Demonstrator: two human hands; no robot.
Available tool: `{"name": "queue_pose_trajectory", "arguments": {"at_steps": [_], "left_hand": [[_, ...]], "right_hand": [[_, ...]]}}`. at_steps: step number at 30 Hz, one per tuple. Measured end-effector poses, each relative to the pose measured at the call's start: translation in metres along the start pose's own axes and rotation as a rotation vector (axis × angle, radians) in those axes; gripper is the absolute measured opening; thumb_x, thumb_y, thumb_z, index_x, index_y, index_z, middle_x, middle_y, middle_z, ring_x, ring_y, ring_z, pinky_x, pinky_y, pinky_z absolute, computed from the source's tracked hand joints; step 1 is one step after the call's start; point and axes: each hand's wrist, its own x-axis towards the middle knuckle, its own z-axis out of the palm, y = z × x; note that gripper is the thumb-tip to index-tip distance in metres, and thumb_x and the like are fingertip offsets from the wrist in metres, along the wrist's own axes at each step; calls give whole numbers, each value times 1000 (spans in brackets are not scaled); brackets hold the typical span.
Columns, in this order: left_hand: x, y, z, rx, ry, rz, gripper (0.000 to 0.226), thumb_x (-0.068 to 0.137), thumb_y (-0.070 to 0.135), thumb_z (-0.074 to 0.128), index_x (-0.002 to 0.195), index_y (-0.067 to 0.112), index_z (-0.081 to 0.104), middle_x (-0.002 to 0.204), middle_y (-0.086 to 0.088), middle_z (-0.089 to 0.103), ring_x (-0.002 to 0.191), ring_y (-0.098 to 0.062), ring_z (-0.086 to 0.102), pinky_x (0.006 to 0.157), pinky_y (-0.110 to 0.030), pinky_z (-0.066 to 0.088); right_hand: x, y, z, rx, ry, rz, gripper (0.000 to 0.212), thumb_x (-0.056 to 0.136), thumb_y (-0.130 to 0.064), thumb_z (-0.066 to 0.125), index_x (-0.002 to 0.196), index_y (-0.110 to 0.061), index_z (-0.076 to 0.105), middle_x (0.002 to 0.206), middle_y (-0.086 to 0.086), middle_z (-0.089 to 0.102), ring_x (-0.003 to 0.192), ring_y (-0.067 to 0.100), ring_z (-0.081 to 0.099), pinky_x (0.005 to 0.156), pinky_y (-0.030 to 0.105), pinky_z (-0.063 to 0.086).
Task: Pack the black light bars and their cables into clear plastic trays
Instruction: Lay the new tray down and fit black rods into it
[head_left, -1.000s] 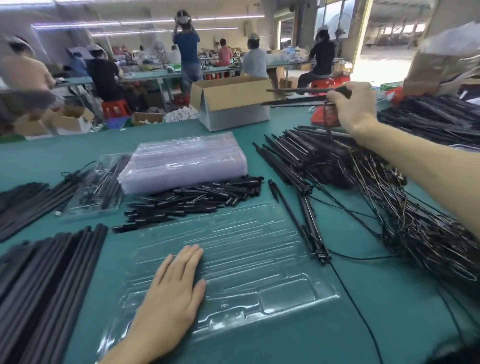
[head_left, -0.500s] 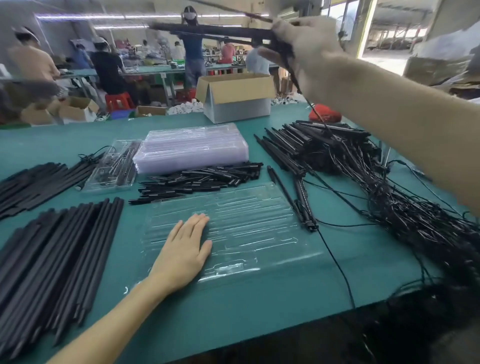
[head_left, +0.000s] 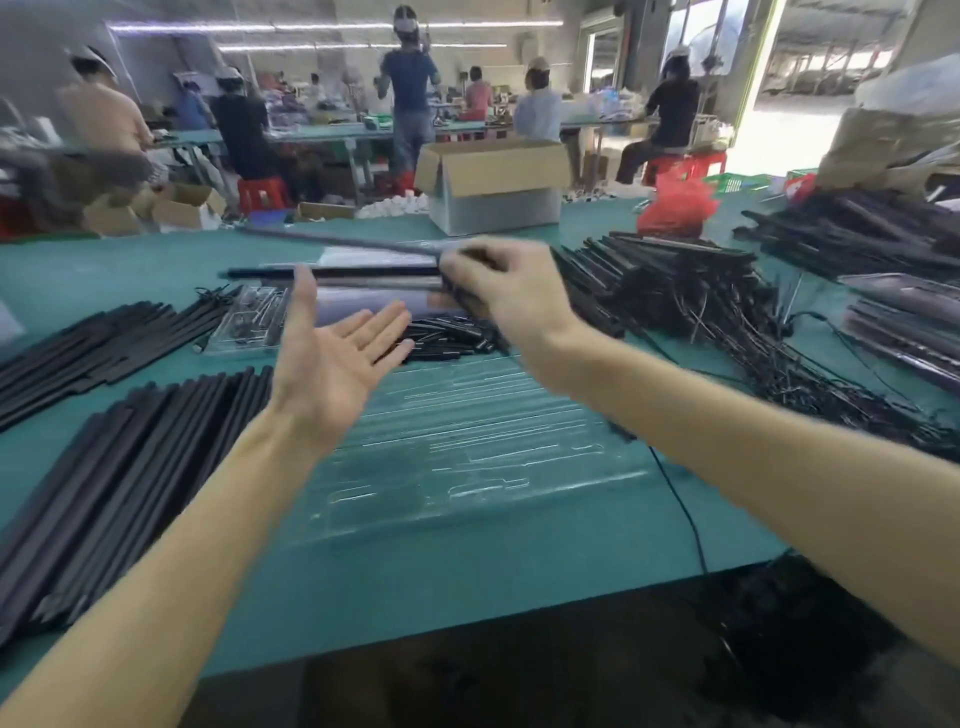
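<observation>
Left hand (head_left: 332, 364) raised palm-up, fingers (head_left: 382, 325) straight; right hand (head_left: 511, 296) grips light bars (head_left: 363, 272).

An open cardboard box (head_left: 493, 187) with raised flaps stands at the far edge of a green work table (head_left: 467, 571). Just right of the box lies a red plastic bag (head_left: 675, 205). Further right are a green basket (head_left: 737, 182) and a large wrapped bundle (head_left: 893, 140). Left of the box, on the floor beyond the table, sit smaller cardboard boxes (head_left: 182, 205) and a red stool (head_left: 262, 192). Behind the box, a person in a blue shirt (head_left: 408, 93) stands among seated workers (head_left: 540, 109) at long tables. Tube lights (head_left: 332, 25) run overhead.
</observation>
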Motion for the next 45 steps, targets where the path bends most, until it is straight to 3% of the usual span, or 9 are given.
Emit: {"name": "queue_pose_trajectory", "arguments": {"at_steps": [4,7,10,16,23,26,32,41,45], "left_hand": [[3,-8,33,-160,162,-2,44,103,42,51,112,0,58,102,-13,71,96,-27,71,91,-42,58],[8,-11,35,-343,369,37,24,100,8,48,76,10,49,62,0,54,50,-14,61,52,-26,57],[12,1,26,-402,346,25,24,83,-1,44,67,16,40,45,7,33,35,-7,34,38,-17,36],[16,30,8,-261,192,-10,36,102,14,43,67,16,43,48,11,26,34,-5,23,37,-16,20],[1,-26,19,899,0,-64,23,98,29,63,94,7,70,65,-4,53,46,-10,43,33,-16,22],[-3,-43,31,972,-33,6,32,95,45,65,95,13,74,79,-7,68,67,-11,56,38,-18,32],[-7,-31,14,1190,-163,-41,41,94,52,62,79,15,73,68,-9,55,50,-16,41,39,-20,33],[-9,-27,-8,679,47,9,35,95,30,66,69,21,46,62,3,47,46,-8,35,33,-16,23],[-1,-18,-8,485,123,-9,30,95,25,65,74,24,44,62,7,41,49,-7,31,33,-17,24]], "right_hand": [[-39,50,-1,-272,-60,-108,15,91,-7,70,104,0,73,97,21,72,91,43,69,87,59,53],[-67,70,-14,-277,-152,-66,34,90,-15,75,122,-17,64,107,10,69,86,25,74,81,39,59],[-89,88,-38,-493,-251,-83,21,96,-25,68,113,-13,64,88,3,68,71,18,70,69,29,53],[-101,105,-82,-962,-213,-189,28,107,-28,44,99,-11,66,82,-14,65,74,14,60,71,34,48],[-74,84,-36,-928,-36,-268,33,106,-34,44,91,-13,64,78,8,69,72,35,59,65,43,46],[-58,70,-16,-958,0,-324,29,106,-34,44,98,-13,63,84,12,70,76,39,60,64,43,47],[-55,78,-17,-865,-12,-248,25,104,-26,50,91,-10,63,85,11,71,78,38,61,69,46,50],[-83,110,-71,-1125,-116,-395,25,105,-20,51,89,-2,59,74,6,62,59,25,51,56,34,41],[-83,109,-85,-1163,-120,-423,17,103,-13,51,106,-2,64,91,7,66,78,27,60,71,40,51]]}}
